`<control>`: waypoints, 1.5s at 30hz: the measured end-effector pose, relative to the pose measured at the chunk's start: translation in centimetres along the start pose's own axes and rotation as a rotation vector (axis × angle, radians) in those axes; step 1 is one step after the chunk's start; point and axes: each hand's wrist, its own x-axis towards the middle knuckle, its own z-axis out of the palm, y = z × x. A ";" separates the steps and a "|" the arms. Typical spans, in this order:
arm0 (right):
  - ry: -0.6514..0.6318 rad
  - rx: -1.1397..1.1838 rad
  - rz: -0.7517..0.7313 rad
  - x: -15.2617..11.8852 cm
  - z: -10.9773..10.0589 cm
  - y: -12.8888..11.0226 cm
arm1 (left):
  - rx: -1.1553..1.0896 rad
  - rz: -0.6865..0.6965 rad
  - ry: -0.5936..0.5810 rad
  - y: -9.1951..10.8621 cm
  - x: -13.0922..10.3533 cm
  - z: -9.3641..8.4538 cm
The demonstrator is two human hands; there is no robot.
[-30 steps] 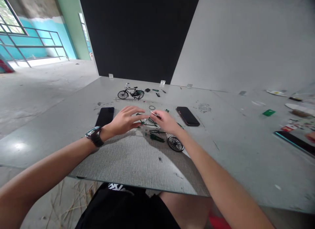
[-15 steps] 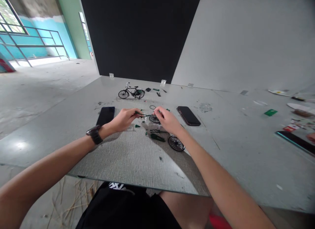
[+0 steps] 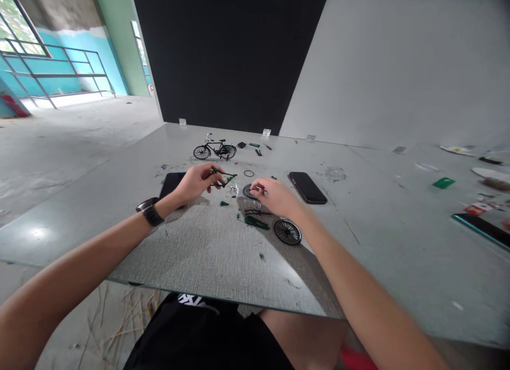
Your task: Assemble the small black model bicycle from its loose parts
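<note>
My left hand (image 3: 199, 181) is closed on a dark green toy bicycle frame (image 3: 228, 180), holding it just above the table by one end. My right hand (image 3: 271, 191) has its fingertips pinched together beside a small spoked wheel (image 3: 248, 191), which they partly cover. Whether anything tiny is between those fingers, I cannot tell. Small clear and silvery bits (image 3: 235, 189) lie between the hands. Nearer me are a green elongated part (image 3: 256, 222), a dark rack-like part (image 3: 255, 212), a second spoked wheel (image 3: 287, 232) and a small green piece (image 3: 224, 204).
A whole model bicycle (image 3: 215, 149) stands at the back, with small dark parts (image 3: 254, 145) to its right. A thin black ring (image 3: 248, 173) lies beyond my hands. Phones lie left (image 3: 170, 182) and right (image 3: 307, 187); another phone (image 3: 482, 230) is far right.
My left hand has raised and tilted the frame, drawing it slightly left. The right hand has come away from the frame, and the gap between the hands is wider.
</note>
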 end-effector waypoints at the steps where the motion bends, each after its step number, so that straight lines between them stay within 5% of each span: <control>1: -0.003 -0.005 -0.019 0.1 0.6 -0.2 | -0.021 -0.009 0.020 0.0 0.1 -0.1; 6: -0.085 -0.050 -0.017 0.7 2.4 -1.0 | -0.040 -0.010 0.057 -0.1 0.2 -0.5; 15: -0.240 -0.017 -0.071 0.0 -1.5 1.4 | -0.007 0.019 -0.025 -0.6 0.1 -0.3; 30: -0.301 -0.043 0.012 -0.1 -1.1 1.4 | -0.004 0.027 -0.117 -0.1 -0.3 0.0; 45: -0.131 -0.013 0.027 0.2 -0.9 1.4 | 0.008 0.028 -0.144 -0.1 -0.3 0.2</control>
